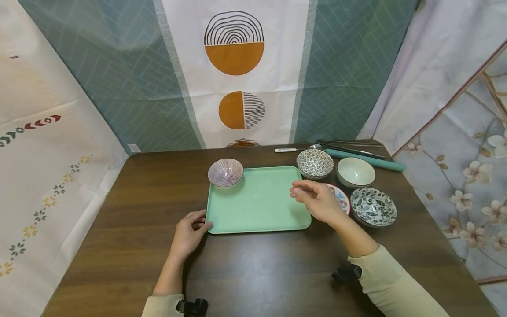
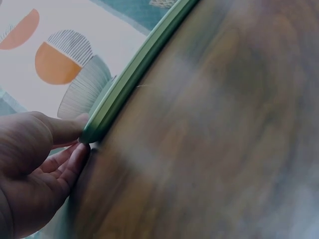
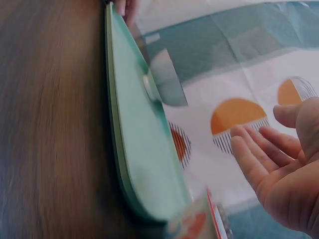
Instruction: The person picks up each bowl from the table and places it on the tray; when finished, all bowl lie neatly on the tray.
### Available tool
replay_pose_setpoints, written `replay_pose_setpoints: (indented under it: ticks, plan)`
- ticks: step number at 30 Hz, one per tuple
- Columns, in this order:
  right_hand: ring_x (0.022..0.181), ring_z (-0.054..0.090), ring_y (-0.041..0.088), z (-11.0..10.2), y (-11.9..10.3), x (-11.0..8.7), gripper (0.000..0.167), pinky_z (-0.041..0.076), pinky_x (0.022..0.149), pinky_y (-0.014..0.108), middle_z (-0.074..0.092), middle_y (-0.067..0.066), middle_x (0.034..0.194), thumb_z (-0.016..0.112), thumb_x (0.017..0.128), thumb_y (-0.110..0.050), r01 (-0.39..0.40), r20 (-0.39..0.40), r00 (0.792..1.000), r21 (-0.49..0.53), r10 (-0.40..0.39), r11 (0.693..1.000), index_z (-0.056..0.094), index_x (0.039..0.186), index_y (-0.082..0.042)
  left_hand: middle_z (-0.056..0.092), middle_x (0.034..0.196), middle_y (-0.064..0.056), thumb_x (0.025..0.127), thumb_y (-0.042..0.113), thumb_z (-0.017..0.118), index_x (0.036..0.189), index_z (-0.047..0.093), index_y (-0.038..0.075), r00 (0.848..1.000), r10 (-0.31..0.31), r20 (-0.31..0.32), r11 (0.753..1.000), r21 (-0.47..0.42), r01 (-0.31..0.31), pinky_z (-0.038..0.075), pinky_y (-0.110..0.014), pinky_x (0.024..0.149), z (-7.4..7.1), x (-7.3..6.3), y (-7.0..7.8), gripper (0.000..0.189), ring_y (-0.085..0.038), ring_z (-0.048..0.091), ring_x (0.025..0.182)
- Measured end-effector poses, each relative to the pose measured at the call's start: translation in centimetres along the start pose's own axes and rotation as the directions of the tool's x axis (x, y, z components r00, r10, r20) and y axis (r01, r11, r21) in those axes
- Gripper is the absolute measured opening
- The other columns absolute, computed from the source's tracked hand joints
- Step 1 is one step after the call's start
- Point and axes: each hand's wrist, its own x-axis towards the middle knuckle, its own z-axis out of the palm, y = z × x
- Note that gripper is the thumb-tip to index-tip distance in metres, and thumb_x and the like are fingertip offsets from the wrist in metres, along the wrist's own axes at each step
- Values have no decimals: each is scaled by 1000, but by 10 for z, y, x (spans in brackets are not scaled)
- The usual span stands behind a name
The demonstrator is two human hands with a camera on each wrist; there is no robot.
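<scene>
Green tray (image 1: 261, 207): in the head view we see it lying near the middle of the dark wooden counter (image 1: 130, 229), a long side facing us.
Purple-streaked bowl (image 1: 225, 172): it stands upright in the tray's far left corner, perhaps tucked there to take up little room.
Left hand (image 1: 190, 233): it grips the tray's near left corner; we take this as steadying the tray.
Right hand (image 1: 317, 202): it hovers about the tray's right edge with relaxed fingers, holding nothing.
Red-rimmed plate (image 1: 341, 199): it sits beside the tray's right edge, partly hidden from us by the right hand.
Checked bowl (image 1: 315, 164): it stands close by the tray's far right corner; we cannot tell whether they touch.
White bowl (image 1: 356, 172) and leaf-patterned bowl (image 1: 373, 207): both stand upright farther right, the leaf-patterned one nearer us.
Back edge: a teal tube (image 1: 366, 160), dark sticks (image 1: 352, 150) and a white-handled spoon (image 1: 286, 150) lie behind the bowls, which we judge would hinder a straight reach from the front.
Tray corner: in the left wrist view we see the thumb above the rim and fingers beneath, a pinch that seems enough to keep it from sliding.
Right palm: in the right wrist view we see loosely extended fingers, thumb apart; the plate shows below, near the tray's end.
</scene>
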Motion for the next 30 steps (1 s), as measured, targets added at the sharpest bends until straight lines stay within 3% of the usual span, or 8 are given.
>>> replay_pose_setpoints:
  ticks: [4, 10, 18, 24, 30]
  plan:
    - [101, 72, 16, -18, 3, -10, 32, 59, 85, 28, 67, 31, 118, 59, 104, -13, 15, -47, 999, -47, -18, 999, 61, 128, 9, 67, 113, -18, 88, 2, 78, 126, 67, -7, 1000, 3, 18, 1000, -25, -3, 57, -25, 84, -2, 0, -1, 40, -30, 66, 100]
    - [102, 72, 23, -37, 3, -22, 31, 58, 82, 24, 70, 24, 114, 60, 104, -17, -5, -118, 993, -117, -9, 993, 64, 126, 4, 68, 114, -18, 88, 3, 78, 126, 67, -7, 1000, 11, 21, 1000, -16, -11, 58, -31, 86, -3, 0, -2, 41, -31, 66, 101]
    - [98, 62, -4, -52, 5, -39, 33, 48, 83, 9, 72, 15, 115, 63, 102, -19, -31, -227, 972, -344, -51, 938, 65, 130, -2, 68, 115, -17, 88, 2, 78, 127, 67, -6, 999, -9, 31, 1000, -6, 9, 57, -27, 87, -3, -1, -3, 40, -29, 66, 102]
    - [95, 57, -14, -69, 14, -54, 31, 46, 79, 4, 72, 20, 110, 65, 100, -12, 9, -290, 946, -412, -141, 911, 66, 127, 2, 68, 115, -17, 89, 4, 78, 127, 67, -5, 999, -4, 32, 1000, 0, 4, 57, -29, 87, -2, 0, -3, 41, -29, 66, 102]
    - [96, 53, -21, -94, 21, -68, 29, 44, 79, 1, 72, 21, 111, 68, 98, -10, -7, -376, 903, -500, -209, 866, 67, 123, 4, 67, 115, -18, 89, 3, 77, 127, 66, -6, 999, -15, 35, 1000, 2, 14, 57, -27, 87, -2, -1, -3, 40, -29, 66, 102]
